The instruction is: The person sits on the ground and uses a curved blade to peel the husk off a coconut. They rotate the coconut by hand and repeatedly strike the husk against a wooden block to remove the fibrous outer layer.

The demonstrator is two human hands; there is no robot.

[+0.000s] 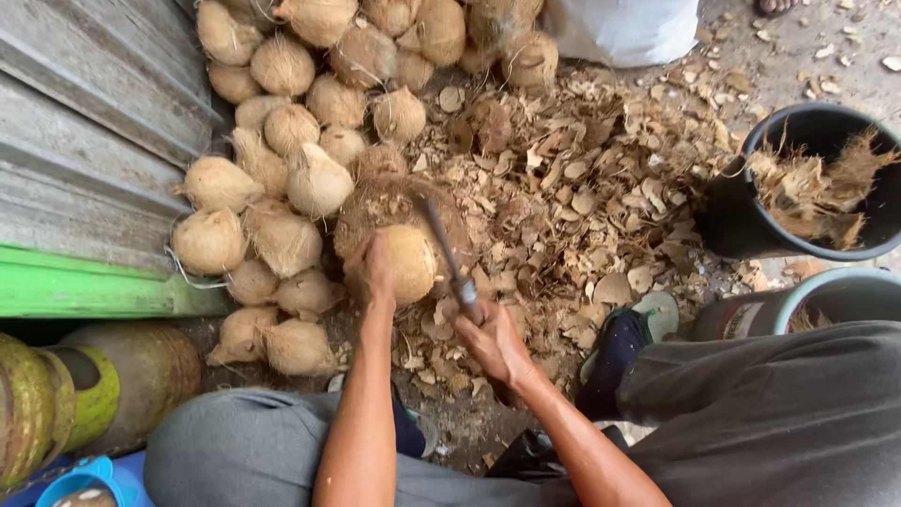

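Two hands work one half-husked coconut (408, 258), left hand (373, 272) gripping it, right hand (488, 338) clamped on a blade (441, 244), many unhusked coconuts (282, 150) left.

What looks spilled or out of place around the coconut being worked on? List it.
Husk scraps lie strewn across the ground right of the coconut, though a black bucket of husk stands beside them. The left hand steadies the coconut; the right hand grips a blade against it. Nothing else stands out.
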